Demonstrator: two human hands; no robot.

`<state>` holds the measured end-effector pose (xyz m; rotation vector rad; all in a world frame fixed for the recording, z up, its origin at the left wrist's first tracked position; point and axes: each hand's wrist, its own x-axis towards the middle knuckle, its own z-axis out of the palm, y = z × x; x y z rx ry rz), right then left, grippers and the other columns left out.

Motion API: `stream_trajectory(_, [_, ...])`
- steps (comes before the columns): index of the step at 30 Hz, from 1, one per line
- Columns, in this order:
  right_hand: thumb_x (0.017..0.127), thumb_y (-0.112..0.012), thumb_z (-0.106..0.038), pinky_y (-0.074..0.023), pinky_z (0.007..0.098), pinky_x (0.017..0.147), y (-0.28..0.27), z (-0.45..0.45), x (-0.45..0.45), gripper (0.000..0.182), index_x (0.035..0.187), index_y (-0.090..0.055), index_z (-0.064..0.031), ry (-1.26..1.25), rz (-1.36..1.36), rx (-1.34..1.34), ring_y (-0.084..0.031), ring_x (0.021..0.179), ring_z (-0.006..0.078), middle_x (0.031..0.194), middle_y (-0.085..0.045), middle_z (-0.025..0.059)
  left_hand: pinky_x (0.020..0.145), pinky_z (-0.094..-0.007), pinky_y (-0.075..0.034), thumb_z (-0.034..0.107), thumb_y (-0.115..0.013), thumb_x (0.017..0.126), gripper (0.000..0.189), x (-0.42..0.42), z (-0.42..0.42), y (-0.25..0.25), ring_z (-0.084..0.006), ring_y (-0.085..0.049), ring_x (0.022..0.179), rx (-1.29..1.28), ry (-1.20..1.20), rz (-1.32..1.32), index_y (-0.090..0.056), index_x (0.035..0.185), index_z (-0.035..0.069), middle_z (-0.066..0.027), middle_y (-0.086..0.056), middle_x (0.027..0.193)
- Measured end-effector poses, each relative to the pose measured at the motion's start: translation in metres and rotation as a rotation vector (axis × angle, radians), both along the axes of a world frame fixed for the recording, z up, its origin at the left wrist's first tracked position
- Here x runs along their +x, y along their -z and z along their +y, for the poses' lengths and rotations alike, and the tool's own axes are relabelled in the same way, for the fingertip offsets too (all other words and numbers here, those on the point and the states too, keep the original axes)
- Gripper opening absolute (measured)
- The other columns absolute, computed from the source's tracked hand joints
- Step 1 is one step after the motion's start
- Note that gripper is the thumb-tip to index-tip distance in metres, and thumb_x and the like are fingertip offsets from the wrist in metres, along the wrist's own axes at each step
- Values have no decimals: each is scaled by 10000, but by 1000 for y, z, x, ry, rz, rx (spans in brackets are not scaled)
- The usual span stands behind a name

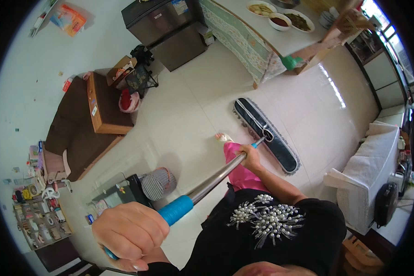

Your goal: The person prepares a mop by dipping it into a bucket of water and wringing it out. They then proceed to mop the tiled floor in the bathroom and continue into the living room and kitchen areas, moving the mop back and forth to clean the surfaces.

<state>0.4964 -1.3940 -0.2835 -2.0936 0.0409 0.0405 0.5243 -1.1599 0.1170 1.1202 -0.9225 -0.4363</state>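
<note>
A wide flat dust mop head (269, 136), dark on top with a grey fringe, lies on the pale tiled floor (183, 114). Its metal pole (214, 183) slants up toward me. My left hand (131, 231) is closed around the blue grip (177, 208) at the pole's upper end. Lower down, my right hand (250, 157) wraps the pole just above a small blue collar, near the mop head. One of my feet (223, 137), in a light sandal, shows beside the mop head; the other is hidden.
A cloth-sided table (276, 38) bearing dishes of food stands at the far side, by a dark refrigerator (172, 38). A brown wooden sofa (107, 117), striped bin (158, 184) and glass-topped table (114, 193) are left. A white-covered sofa (362, 172) stands right.
</note>
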Motion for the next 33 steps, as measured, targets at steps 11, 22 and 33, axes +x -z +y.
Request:
stream_trajectory(11, [750,-641,-213,-438,386,629,-15,-9,90,179,694,-544,-74,-1,4,-131,-560,745,310,729,-565,116,442,-333,-455,39,-637,713,230,47,-26,-17,-207,-509,438,76,-146,-61,-463,562,27,-76,-485,490])
stream_trajectory(22, [731,-638,-123,-413,374,625,57,-12,204,169,686,-487,-63,-246,-261,-68,-504,728,296,686,-507,100,493,-328,-395,42,-582,649,209,15,-24,68,-215,-437,448,-19,-757,69,-400,546,39,-57,-446,506])
stream_trajectory(33, [627,-611,-92,-431,385,633,82,17,158,124,636,-493,-58,-852,-66,-37,-539,754,313,701,-546,125,487,-321,-408,202,-570,832,321,-110,-38,100,-170,-444,431,-9,-1293,102,-398,600,61,-47,-459,494])
